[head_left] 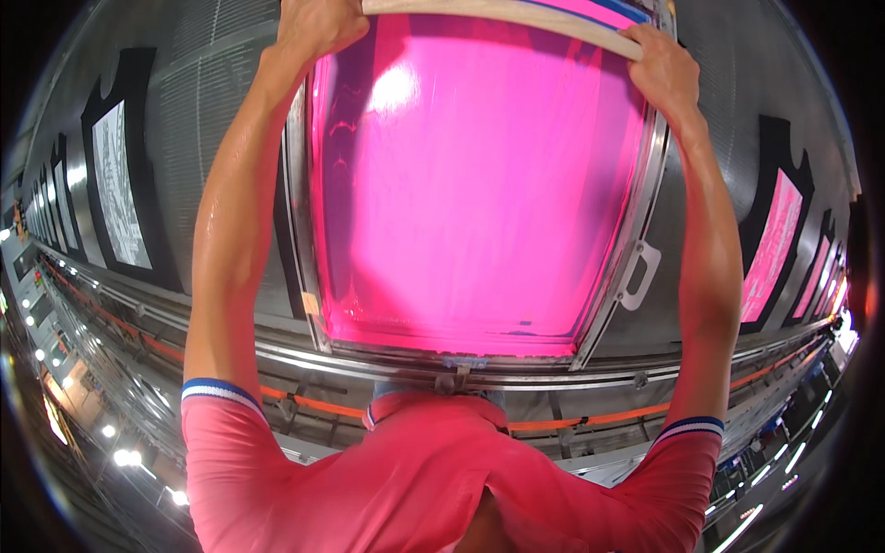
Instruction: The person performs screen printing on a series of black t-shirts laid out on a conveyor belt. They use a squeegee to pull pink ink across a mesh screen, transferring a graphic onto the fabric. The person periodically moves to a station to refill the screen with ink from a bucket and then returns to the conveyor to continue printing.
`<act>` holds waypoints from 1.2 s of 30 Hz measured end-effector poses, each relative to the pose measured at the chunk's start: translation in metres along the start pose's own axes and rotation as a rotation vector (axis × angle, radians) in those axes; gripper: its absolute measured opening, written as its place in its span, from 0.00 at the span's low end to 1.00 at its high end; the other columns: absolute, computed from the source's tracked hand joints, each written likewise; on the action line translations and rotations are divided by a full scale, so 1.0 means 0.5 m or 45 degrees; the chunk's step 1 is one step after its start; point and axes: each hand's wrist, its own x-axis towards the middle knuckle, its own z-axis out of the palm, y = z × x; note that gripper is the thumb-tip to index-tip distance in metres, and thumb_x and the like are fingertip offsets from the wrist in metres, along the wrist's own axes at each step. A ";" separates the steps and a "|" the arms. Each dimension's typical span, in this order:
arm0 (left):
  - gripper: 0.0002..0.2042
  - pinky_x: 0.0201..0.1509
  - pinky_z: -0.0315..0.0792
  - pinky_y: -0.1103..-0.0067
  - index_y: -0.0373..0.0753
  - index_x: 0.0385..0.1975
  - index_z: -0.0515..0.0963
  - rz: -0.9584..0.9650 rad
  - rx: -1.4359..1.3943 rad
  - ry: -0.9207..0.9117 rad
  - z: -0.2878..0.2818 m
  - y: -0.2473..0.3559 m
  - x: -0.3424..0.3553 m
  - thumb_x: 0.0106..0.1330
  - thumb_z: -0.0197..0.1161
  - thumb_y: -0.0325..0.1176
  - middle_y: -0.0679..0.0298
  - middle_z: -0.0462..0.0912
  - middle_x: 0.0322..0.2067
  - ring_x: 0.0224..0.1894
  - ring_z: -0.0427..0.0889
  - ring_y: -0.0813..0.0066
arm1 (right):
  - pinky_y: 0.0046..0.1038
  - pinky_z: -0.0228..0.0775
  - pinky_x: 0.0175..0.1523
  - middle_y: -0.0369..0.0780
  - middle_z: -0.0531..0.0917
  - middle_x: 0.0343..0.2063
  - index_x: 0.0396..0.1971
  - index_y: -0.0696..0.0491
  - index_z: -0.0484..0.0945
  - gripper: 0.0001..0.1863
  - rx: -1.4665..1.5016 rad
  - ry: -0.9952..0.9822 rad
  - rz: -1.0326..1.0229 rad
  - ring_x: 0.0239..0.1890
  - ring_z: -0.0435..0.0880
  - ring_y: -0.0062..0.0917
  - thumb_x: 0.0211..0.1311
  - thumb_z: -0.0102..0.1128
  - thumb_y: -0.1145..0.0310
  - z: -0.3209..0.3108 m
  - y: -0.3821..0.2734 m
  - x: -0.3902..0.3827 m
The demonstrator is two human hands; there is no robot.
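Note:
Both my arms stretch forward to a wooden-handled squeegee [516, 13] at the far end of a screen-printing frame [656, 157]. My left hand [321, 26] closes round the handle's left end; its fingertips are partly cut off by the upper edge. At the right end, my right hand [666, 74] grips the same handle. Bright pink ink [479, 203] covers the mesh inside the frame, glossy, with darker purple bands along the sides. A strip of blue shows just behind the wooden handle. The squeegee's lower edge is hidden.
Black fabric pieces lie on the long grey table: one with a white print [120, 175] at left, one with a pink print [772, 240] at right, several more beyond each. A metal handle [638, 275] juts from the frame's right side. Along the near edge run a metal rail [369, 369] and an orange strip [323, 405].

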 end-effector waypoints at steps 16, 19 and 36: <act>0.19 0.31 0.77 0.63 0.46 0.42 0.80 0.027 -0.253 0.060 0.006 0.213 -0.780 0.48 0.58 0.23 0.62 0.85 0.40 0.33 0.85 0.55 | 0.39 0.75 0.42 0.39 0.79 0.34 0.37 0.51 0.79 0.18 0.270 -0.060 -0.048 0.40 0.81 0.38 0.40 0.59 0.76 -0.019 -0.259 -0.755; 0.20 0.32 0.78 0.65 0.44 0.40 0.79 0.027 -0.257 0.065 -0.006 0.257 -0.900 0.44 0.60 0.22 0.64 0.85 0.38 0.40 0.84 0.58 | 0.38 0.75 0.43 0.39 0.79 0.34 0.36 0.53 0.79 0.17 0.306 -0.067 -0.058 0.39 0.80 0.38 0.39 0.60 0.78 -0.021 -0.293 -0.872; 0.20 0.38 0.79 0.63 0.45 0.42 0.87 -0.067 -0.314 -0.379 -0.128 0.194 -0.703 0.48 0.60 0.24 0.49 0.85 0.26 0.30 0.85 0.51 | 0.42 0.77 0.43 0.42 0.83 0.31 0.41 0.48 0.87 0.20 0.221 -0.323 -0.060 0.38 0.84 0.40 0.47 0.54 0.77 -0.153 -0.233 -0.699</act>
